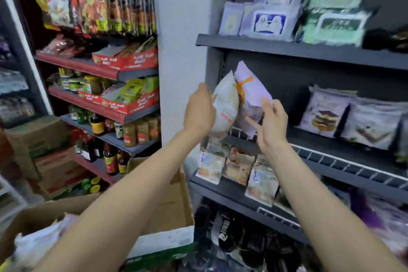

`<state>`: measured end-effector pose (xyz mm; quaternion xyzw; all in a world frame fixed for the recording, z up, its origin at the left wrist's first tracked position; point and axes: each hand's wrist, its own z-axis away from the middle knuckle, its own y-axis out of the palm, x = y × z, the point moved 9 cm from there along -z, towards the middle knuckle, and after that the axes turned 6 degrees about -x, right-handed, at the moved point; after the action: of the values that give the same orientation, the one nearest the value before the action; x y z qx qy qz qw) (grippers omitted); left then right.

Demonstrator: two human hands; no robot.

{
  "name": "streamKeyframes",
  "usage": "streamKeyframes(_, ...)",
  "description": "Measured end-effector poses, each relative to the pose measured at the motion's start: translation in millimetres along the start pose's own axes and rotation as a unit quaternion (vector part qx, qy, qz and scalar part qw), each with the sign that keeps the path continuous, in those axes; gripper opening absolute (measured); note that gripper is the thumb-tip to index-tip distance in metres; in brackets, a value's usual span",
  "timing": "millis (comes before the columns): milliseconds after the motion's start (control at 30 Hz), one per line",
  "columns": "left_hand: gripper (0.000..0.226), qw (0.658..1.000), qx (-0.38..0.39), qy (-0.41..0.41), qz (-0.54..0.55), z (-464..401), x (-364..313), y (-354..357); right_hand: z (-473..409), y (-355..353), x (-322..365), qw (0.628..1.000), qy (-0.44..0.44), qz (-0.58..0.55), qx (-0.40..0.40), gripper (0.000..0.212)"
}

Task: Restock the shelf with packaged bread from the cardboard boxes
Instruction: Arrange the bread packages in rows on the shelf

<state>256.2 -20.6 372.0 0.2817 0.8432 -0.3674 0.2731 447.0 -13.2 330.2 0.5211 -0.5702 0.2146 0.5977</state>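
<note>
left hand (199, 107) clamped on white plastic bread bag (225, 106), right hand (272, 121) pinching lilac bread packet (249, 93); risk: either slipping toward dark metal shelf (331, 146) at four o'clock.

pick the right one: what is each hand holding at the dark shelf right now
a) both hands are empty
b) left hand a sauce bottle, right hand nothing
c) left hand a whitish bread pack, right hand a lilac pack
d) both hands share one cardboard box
c: the left hand grips a whitish bread pack, while the right hand holds a lilac pack beside it, both raised in front of the dark shelf.
</note>
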Motion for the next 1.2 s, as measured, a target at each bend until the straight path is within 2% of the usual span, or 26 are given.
streamKeyframes(100,0.01,1.0,-0.01,0.016,-0.017,-15,-40,43,-54,-35,15,1.0,0.0,0.003,-0.016,0.036)
streamKeyframes(267,0.023,0.99,0.023,0.076,-0.12,-23,-86,110,-110,-77,26,0.998,-0.015,0.051,-0.037,0.037)
streamKeyframes(433,0.025,0.983,0.046,0.079,-0.158,-33,-93,153,-149,-109,25,0.993,-0.029,0.096,-0.067,0.03)
streamKeyframes(600,0.019,0.972,0.106,0.113,-0.179,-32,-98,184,-159,-129,11,0.961,-0.071,0.252,-0.093,0.024)
streamKeyframes(700,0.015,0.971,0.109,0.123,-0.175,-33,-99,188,-155,-128,7,0.965,-0.088,0.237,-0.073,0.021)
streamKeyframes(733,0.016,0.971,0.114,0.125,-0.17,-32,-100,189,-152,-125,5,0.964,-0.094,0.239,-0.061,0.025)
streamKeyframes(867,0.024,0.97,0.13,0.133,-0.157,-32,-101,188,-142,-119,-6,0.939,-0.117,0.323,-0.028,0.066)
streamKeyframes(967,0.023,0.973,0.126,0.127,-0.147,-39,-96,184,-148,-118,4,0.925,-0.113,0.363,-0.026,0.071)
streamKeyframes(1033,0.022,0.975,0.123,0.123,-0.136,-44,-94,183,-155,-111,26,0.88,-0.165,0.445,-0.017,0.064)
streamKeyframes(1100,0.021,0.978,0.118,0.124,-0.122,-49,-95,182,-159,-99,53,0.803,-0.224,0.552,-0.009,0.056)
streamKeyframes(1200,0.024,0.981,0.108,0.124,-0.102,-56,-101,185,-167,-85,79,0.591,-0.255,0.766,0.009,0.051)
